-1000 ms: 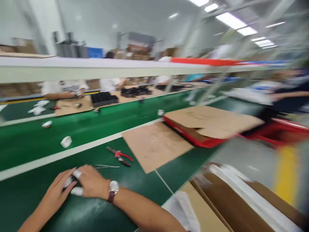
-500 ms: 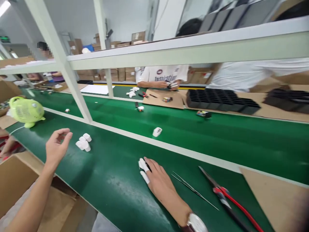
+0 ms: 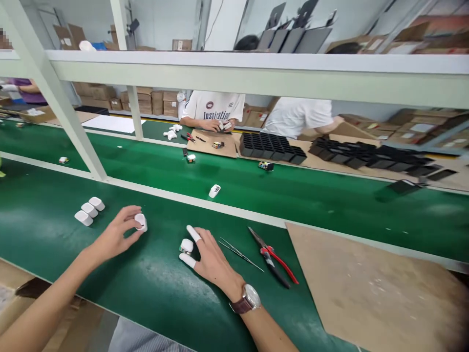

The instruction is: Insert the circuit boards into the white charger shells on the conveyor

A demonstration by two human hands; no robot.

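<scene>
My left hand (image 3: 122, 230) pinches a small white hollow plastic housing (image 3: 141, 222) between thumb and fingers, just above the green bench. Left of it, three similar white housings (image 3: 89, 209) lie in a slanted row. My right hand (image 3: 208, 254) rests on the bench with white finger cots on thumb and index finger. These two digits are spread around a small circuit board with a white top (image 3: 186, 246); whether they touch it is hard to see. Right of that hand lie metal tweezers (image 3: 241, 254) and pliers with red and black handles (image 3: 273, 256).
A brown board (image 3: 366, 288) covers the right of the bench. Beyond the pale divider strip (image 3: 190, 200), a green belt carries a white housing (image 3: 214, 190) and small boards. Black trays (image 3: 271, 146) stand opposite, near co-workers. A frame post (image 3: 73, 98) rises at left.
My left hand has moved right and now holds a white housing. The other white housings now lie in a row. My right fingers have spread around the small board. The view has swung right.
</scene>
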